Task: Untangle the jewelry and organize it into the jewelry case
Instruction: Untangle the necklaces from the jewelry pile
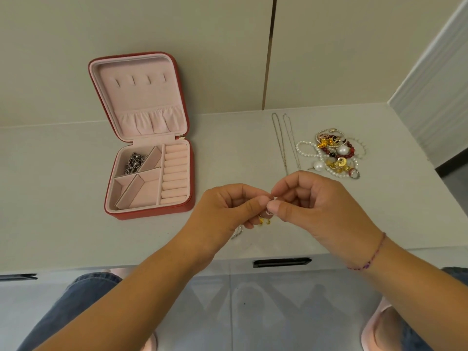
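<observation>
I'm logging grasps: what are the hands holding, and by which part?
The left hand and right hand both pinch a small jewelry tangle at its top; gold bits hang below the fingers. The exact part is too small to tell.

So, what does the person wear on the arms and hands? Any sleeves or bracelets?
No sleeves show; both arms are uncovered. A thin purple-pink thread bracelet circles the wrist of the right hand. The left hand wears nothing; no rings or watch show.
</observation>
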Demonstrator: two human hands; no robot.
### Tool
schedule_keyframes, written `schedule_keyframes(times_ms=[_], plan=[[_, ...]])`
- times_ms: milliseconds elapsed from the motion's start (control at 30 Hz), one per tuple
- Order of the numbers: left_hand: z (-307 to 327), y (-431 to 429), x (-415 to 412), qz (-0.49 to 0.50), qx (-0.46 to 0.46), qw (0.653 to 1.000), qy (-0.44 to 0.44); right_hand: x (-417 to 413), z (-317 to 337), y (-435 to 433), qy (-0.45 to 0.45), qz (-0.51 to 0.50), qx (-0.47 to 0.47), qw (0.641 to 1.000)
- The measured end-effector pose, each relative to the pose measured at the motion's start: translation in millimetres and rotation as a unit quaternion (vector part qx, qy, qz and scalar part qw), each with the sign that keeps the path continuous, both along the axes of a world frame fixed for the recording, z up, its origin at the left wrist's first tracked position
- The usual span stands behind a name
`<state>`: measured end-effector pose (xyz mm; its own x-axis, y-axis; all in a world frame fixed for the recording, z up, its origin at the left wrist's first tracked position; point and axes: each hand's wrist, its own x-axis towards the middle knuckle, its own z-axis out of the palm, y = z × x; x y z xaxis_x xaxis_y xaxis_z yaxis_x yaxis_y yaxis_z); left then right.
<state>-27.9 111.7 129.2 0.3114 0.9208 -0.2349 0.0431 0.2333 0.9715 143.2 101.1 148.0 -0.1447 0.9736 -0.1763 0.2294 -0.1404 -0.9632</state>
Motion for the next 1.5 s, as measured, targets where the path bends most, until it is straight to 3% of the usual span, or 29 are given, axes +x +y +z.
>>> schedule_keyframes(times_ms=[367,1033,1167,1367,1500], plan=[[-2.7,0.9,0.4,-0.028,0.013,0.999,-0.008,7.3,1.6,5.6,-0.012,0.035,-0.047,0.998],[-1.5,0.6,0.0,-0.058,0.047,0.997,0.011,8.3,-4.0,10.6,-0.039,0.03,-0.042,0.998],[0.4,0.3,0.8,-0.058,0.044,0.997,-0.004,6.0,-3.9,8.6,-0.013,0.05,-0.082,0.995],[0.0,1.1,0.9,-0.05,0.028,0.998,0.008,5.3,-7.3,9.7,-0.039,-0.003,-0.156,0.987],[-1.7,-0.1,1.9,-0.058,0.024,0.998,0.028,4.7,-9.5,7.5,0.014,0.022,-0.178,0.984]])
